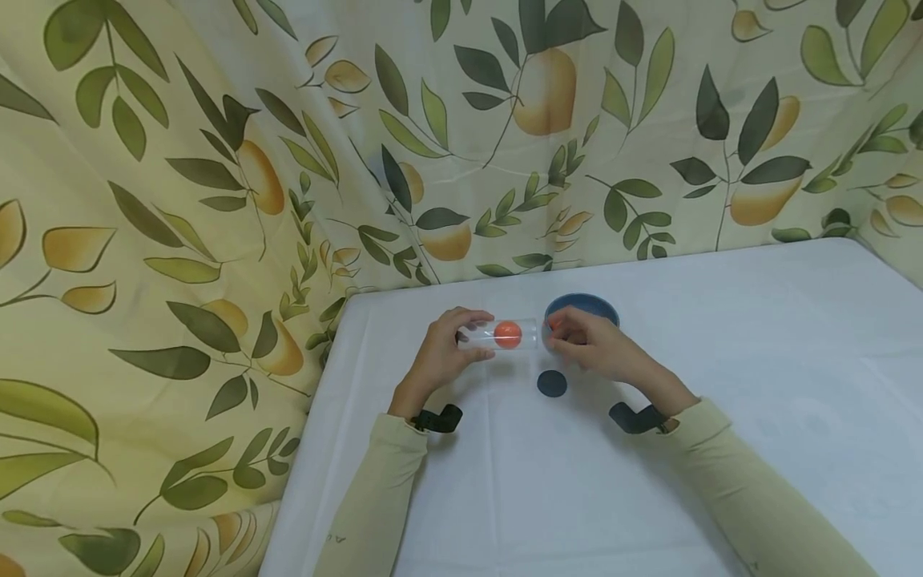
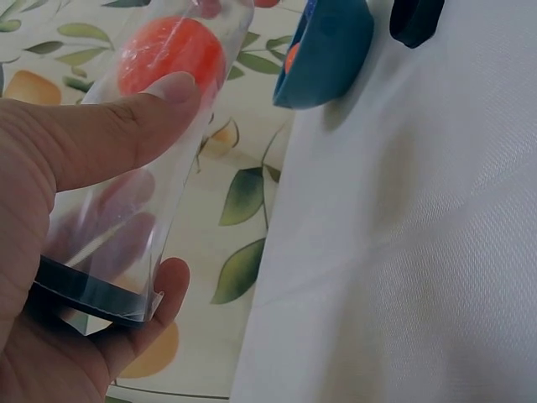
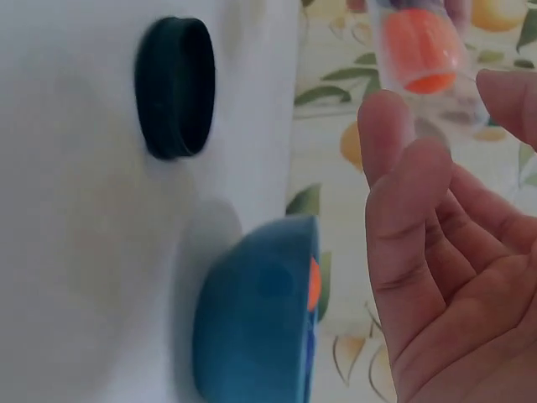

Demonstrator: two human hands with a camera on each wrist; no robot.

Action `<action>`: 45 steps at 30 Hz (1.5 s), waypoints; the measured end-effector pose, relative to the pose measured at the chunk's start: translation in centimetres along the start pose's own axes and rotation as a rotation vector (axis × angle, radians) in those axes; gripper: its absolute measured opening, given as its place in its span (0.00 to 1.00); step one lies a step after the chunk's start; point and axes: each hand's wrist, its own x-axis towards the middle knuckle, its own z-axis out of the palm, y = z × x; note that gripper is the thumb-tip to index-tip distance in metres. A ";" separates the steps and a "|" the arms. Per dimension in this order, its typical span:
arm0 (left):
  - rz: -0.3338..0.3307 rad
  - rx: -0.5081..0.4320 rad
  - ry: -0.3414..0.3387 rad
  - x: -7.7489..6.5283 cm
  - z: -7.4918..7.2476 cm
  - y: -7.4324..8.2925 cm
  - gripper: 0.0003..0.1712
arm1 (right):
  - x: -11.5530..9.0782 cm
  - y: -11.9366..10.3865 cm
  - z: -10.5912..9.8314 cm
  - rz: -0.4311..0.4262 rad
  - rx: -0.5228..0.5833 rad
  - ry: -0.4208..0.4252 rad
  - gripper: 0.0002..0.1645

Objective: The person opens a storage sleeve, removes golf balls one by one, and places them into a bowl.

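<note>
My left hand (image 1: 438, 351) grips a clear plastic tube (image 1: 530, 333) lying nearly level above the table, its thumb along one side. An orange ball (image 1: 508, 335) sits inside the tube, and a dark cap (image 2: 92, 294) covers the end by the palm. Close to the tube's other end is my right hand (image 1: 597, 346), fingers loosely bent, with nothing seen between fingertips and thumb (image 3: 510, 105). Below them a dark round lid (image 1: 552, 384) lies on the table, its hollow side partly visible in the right wrist view.
A blue bowl (image 3: 252, 319) stands just behind my right hand. It holds an orange ball (image 3: 314, 284) and something blue-purple, mostly hidden by the rim. White cloth covers the table (image 1: 757, 385); a leaf-patterned curtain (image 1: 317, 144) hangs behind and to the left.
</note>
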 end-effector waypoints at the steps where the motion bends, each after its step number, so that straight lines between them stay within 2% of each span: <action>1: 0.002 0.002 0.001 0.0 0.0 0.0 0.31 | 0.1 0.0 0.1 -0.002 0.010 -0.004 0.25; 8: -0.004 0.007 -0.002 0.1 0.0 0.1 0.31 | 0.3 0.3 1.2 0.008 0.043 -0.008 0.26; 17: -0.004 0.021 -0.007 0.0 -0.1 0.3 0.31 | 0.5 0.6 2.0 -0.025 0.076 0.004 0.29; 36: 0.005 0.038 -0.008 0.1 0.1 0.1 0.31 | 0.6 1.2 2.0 -0.002 0.038 0.006 0.28; 45: 0.004 0.036 -0.005 0.2 0.0 0.1 0.31 | 0.9 1.6 2.0 -0.010 0.070 -0.002 0.27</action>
